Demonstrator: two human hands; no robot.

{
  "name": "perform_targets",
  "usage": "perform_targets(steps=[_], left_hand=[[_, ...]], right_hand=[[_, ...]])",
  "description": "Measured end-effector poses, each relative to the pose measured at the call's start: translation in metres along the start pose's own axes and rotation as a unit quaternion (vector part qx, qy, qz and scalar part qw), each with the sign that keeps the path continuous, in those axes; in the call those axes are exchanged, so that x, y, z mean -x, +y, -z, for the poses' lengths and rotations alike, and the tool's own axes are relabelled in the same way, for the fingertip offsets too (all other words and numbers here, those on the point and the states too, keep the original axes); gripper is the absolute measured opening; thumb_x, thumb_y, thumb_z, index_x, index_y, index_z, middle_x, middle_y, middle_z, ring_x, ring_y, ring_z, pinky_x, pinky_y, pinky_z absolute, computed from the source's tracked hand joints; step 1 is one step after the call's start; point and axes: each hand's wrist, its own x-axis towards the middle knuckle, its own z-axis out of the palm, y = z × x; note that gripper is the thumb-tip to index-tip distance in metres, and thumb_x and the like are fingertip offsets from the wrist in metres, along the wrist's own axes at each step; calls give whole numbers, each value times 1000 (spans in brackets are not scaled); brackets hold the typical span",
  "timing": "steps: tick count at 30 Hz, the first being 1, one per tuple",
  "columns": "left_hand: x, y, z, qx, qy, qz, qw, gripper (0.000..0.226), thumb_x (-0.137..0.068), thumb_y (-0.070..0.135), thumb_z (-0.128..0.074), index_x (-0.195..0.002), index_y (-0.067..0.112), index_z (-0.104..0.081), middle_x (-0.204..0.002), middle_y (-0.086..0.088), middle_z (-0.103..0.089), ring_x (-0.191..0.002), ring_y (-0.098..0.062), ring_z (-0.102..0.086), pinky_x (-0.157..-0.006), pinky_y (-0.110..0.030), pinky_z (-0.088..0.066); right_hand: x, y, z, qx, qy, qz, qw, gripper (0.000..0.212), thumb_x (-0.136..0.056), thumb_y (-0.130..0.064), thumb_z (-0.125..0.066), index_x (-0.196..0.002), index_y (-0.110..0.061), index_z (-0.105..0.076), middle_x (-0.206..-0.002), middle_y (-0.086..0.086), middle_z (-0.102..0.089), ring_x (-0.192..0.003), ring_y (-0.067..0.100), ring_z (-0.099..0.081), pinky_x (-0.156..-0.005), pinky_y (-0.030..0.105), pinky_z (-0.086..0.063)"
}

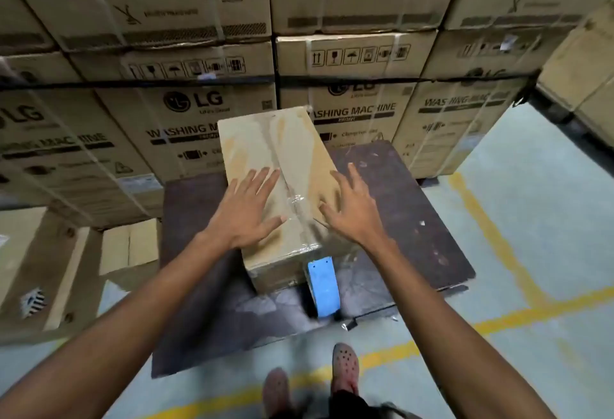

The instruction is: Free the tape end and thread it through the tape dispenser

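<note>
A brown cardboard box (262,149) sits on a dark low table (412,219), with clear tape running along its top seam and down its near face. My left hand (247,209) lies flat and spread on the box top, left of the seam. My right hand (352,212) hovers spread over the box's right edge, holding nothing. The blue tape dispenser (322,287) rests against the box's near face on the table, below both hands. Its tape roll is hidden from view.
Stacked washing machine cartons (186,113) form a wall behind the table. More cardboard boxes (50,269) stand at the left. Grey floor with yellow lines (498,315) lies to the right and near me. My feet (345,368) stand close to the table's near edge.
</note>
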Motion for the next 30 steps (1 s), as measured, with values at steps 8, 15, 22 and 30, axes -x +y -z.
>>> perform_targets(steps=[8, 15, 22, 30], left_hand=[[10, 4, -46, 10, -62, -47, 997, 103, -92, 83, -31, -174, 29, -1, -184, -3, -9, -170, -28, -7, -135, -56, -3], [15, -1, -69, 1, -111, -83, 990, 98, -94, 83, -27, -174, 31, -7, -183, 0, -13, -170, -26, -9, -135, -54, -4], [17, -13, -83, -39, -113, -126, 985, 89, -97, 82, -28, -172, 41, -7, -183, 3, 0, -170, -31, -2, -135, -59, 0], [10, -14, -83, -57, -120, -165, 977, 86, -97, 86, -26, -170, 48, -2, -182, 4, 5, -170, -32, 2, -134, -63, 1]], right_hand=[[41, 29, -44, -60, 24, -59, 996, 79, -95, -52, -64, -163, -29, -31, -179, 9, -4, -165, 37, -4, -127, 63, -18], [88, 40, -78, -133, 44, -101, 985, 95, -96, -42, -70, -169, -27, -12, -179, 8, 9, -165, 33, 5, -130, 50, -14], [124, 56, -113, -246, 24, -138, 959, 110, -94, -37, -78, -169, -28, 2, -178, -5, 13, -161, 5, 1, -123, 23, -16], [134, 71, -137, -376, -53, -250, 891, 38, -92, -36, -81, -111, -8, -64, -101, 9, -73, -89, 17, -69, -66, 14, -53]])
